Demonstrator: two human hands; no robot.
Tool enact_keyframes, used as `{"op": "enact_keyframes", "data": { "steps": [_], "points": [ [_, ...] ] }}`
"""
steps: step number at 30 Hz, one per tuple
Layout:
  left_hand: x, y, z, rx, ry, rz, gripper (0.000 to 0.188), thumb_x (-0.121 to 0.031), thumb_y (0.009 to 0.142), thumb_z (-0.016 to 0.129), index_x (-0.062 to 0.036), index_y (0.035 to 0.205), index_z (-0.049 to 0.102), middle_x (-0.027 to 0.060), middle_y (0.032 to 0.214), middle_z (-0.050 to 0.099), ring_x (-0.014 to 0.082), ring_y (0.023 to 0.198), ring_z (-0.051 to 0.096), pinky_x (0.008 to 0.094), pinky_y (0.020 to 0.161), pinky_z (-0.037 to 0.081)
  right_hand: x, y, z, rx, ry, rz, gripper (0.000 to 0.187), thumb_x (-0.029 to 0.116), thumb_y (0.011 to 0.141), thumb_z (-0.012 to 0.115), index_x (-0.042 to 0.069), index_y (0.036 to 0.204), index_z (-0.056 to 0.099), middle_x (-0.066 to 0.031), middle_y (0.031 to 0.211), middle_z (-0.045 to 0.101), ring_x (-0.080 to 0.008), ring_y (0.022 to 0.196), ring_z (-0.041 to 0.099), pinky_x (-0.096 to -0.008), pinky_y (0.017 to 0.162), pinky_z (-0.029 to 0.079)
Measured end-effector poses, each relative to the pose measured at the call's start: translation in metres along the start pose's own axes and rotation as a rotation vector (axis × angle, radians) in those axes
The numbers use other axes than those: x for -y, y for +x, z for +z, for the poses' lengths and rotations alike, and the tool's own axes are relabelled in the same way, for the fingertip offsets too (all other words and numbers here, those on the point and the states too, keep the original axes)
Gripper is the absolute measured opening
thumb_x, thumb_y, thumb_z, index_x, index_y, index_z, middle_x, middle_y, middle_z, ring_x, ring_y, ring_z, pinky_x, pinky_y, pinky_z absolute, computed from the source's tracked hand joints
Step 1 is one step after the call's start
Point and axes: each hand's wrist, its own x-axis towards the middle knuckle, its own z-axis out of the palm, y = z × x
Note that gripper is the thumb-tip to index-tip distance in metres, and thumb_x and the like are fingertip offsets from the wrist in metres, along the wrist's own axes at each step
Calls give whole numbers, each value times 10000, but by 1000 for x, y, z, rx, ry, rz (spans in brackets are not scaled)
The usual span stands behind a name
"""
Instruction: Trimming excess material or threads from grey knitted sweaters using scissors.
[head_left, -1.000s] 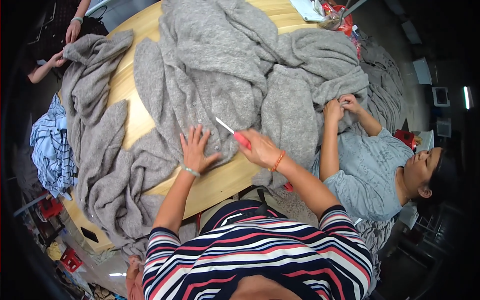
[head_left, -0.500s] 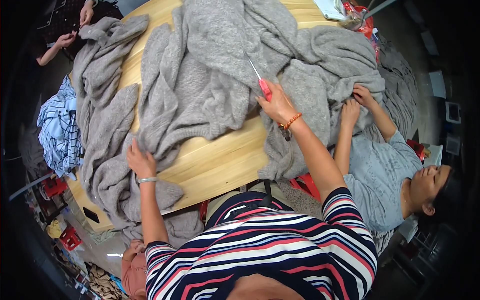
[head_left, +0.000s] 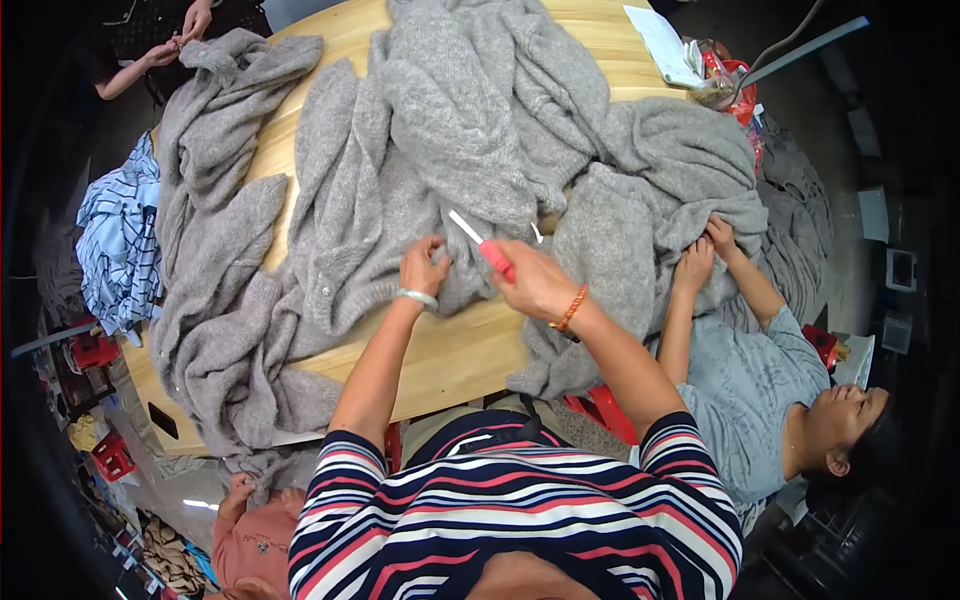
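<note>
A grey knitted sweater lies spread and rumpled on the table in front of me. My left hand is over its near edge, fingers curved, with a gap showing between thumb and forefinger. In my right hand is a red-handled tool with a slim, bright metal blade. Its blade points up and left over the knit, and my fingers cover part of the handle, so its exact kind is unclear. Both hands are close together near the sweater's lower right part.
More grey knitwear lies along the left side. A co-worker's hands touch grey knit at right; another person's hands are at far left. Blue striped cloth, a dark phone and white papers lie around the wooden table.
My left hand has moved right, from the left-hand knitwear to the sweater's near edge. My right hand has come down nearer to me with the red-handled tool.
</note>
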Motion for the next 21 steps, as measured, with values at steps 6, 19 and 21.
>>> {"op": "enact_keyframes", "data": {
  "steps": [6,19,21],
  "points": [
    [31,-79,-72,-22,-593,-225,385,-72,830,657,-16,1210,646,83,1159,678,171,1100,608,301,952,456,12,66,43,213,17,-129,421,256,867,624,63,1239,585,-249,1058,644,-404,1016,624,-445,883,497],
    [2,-165,-128,-35,-1038,-51,711,-84,773,727,-33,1414,424,60,1397,478,203,1270,464,325,1017,440,-84,59,12,-331,-79,-42,550,250,861,646,84,1364,499,-230,1198,578,-434,1127,558,-452,962,462],
    [-16,-156,-87,146,-1201,-185,808,-91,759,777,-14,1449,365,108,1385,475,203,1295,433,314,1012,446,-66,32,6,-255,-90,66,547,242,862,646,80,1363,499,-238,1207,576,-431,1128,561,-454,964,462]
  ]
}}
